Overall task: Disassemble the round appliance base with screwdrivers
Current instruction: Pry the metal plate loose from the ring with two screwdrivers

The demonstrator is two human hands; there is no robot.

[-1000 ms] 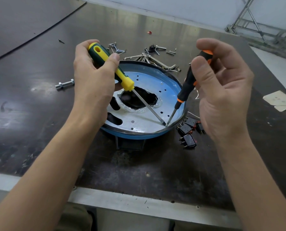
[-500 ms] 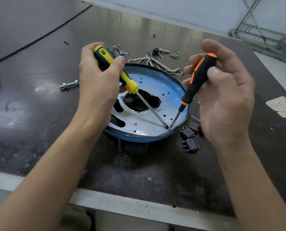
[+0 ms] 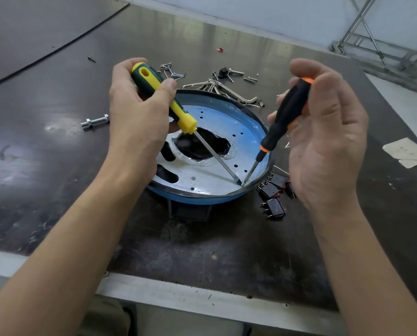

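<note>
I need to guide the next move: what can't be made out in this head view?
- Whether a screw sits where the tips of the yellow-and-green screwdriver and black-and-orange screwdriver meet: head view, too small.
- Left side of the round blue-rimmed metal base: head view, behind the left hand.
- Black block under the base: head view, covered by it and shadowed.

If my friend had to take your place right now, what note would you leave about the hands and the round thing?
Left hand grips the yellow-green screwdriver; right hand holds the black-orange screwdriver.
Both tips meet at one spot by the near right rim of the round base.
Done: loose screws lie behind it, black switches to its right.
Left: probably free that spot.
</note>
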